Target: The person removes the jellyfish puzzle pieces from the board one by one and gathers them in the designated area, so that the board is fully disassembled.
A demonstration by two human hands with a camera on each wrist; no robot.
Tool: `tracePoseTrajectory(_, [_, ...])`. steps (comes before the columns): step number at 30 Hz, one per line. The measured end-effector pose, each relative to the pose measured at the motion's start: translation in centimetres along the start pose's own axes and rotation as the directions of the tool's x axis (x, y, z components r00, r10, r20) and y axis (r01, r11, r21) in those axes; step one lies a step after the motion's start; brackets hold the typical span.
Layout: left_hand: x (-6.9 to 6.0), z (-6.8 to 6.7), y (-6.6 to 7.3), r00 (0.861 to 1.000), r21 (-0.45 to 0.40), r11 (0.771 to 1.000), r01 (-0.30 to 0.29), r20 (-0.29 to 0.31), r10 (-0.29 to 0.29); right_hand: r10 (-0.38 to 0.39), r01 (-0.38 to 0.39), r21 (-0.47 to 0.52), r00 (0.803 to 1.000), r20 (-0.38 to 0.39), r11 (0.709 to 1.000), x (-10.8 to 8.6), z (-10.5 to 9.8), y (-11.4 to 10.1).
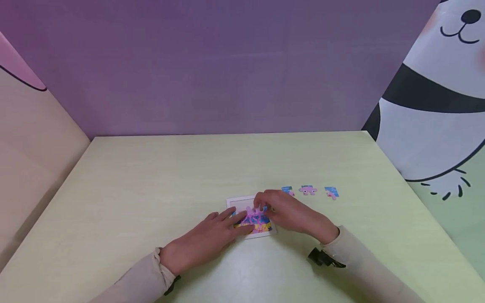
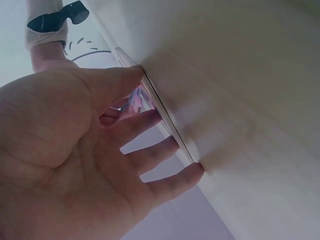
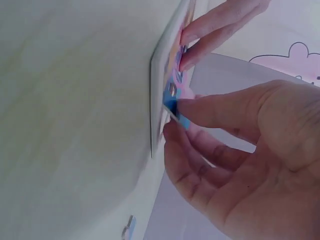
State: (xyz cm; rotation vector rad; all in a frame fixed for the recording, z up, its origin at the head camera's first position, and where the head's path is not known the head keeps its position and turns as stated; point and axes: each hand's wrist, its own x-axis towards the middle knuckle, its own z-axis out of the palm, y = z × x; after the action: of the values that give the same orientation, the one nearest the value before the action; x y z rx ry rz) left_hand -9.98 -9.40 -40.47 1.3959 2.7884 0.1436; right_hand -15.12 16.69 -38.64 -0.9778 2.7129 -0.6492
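Note:
A small jigsaw puzzle [image 1: 258,219] with pink, blue and yellow parts lies in a white-edged tray [image 1: 240,198] on the table. Its upper strip shows bare tray. My left hand [image 1: 206,236] rests on the puzzle's left side with fingers spread. In the left wrist view, the thumb of that hand [image 2: 55,145] touches the tray's edge. Over the tray's right side is my right hand [image 1: 291,210]. Seen from the right wrist, this hand [image 3: 240,145] pinches a blue puzzle piece [image 3: 183,121] between thumb and fingers, tilted at the tray's edge. Fingers partly hide the picture.
Beyond the right hand, three loose puzzle pieces lie in a row: one partly behind the hand [image 1: 288,190], a pink one [image 1: 308,190] and a blue-and-pink one [image 1: 331,192]. A purple wall [image 1: 227,67] stands at the table's back edge.

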Motion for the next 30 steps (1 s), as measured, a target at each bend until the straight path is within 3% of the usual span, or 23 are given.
tracePoseTrajectory(6, [0.2, 0.0, 0.0, 0.999, -0.028, 0.999, 0.026, 0.026, -0.025, -0.059, 0.06, 0.041, 0.998, -0.019, 0.997, 0.0, -0.6, -0.1])
tracePoseTrajectory(14, [0.3, 0.0, 0.1, 0.997, -0.053, 0.998, 0.044, 0.059, -0.041, -0.047, 0.048, 0.004, 0.997, -0.067, 0.999, -0.7, -0.2, -0.2])
tracePoseTrajectory(21, [1.0, 0.4, 1.1, 0.992, -0.101, 0.99, 0.101, 0.09, -0.092, -0.068, 0.067, -0.013, 0.994, -0.09, 0.998, -1.0, 0.4, -0.1])
tracePoseTrajectory(30, [1.3, 0.3, 2.3, 0.995, 0.026, 0.995, 0.095, 0.023, -0.096, -0.058, 0.058, -0.005, 0.996, -0.071, 0.998, -1.1, 0.5, -0.2])
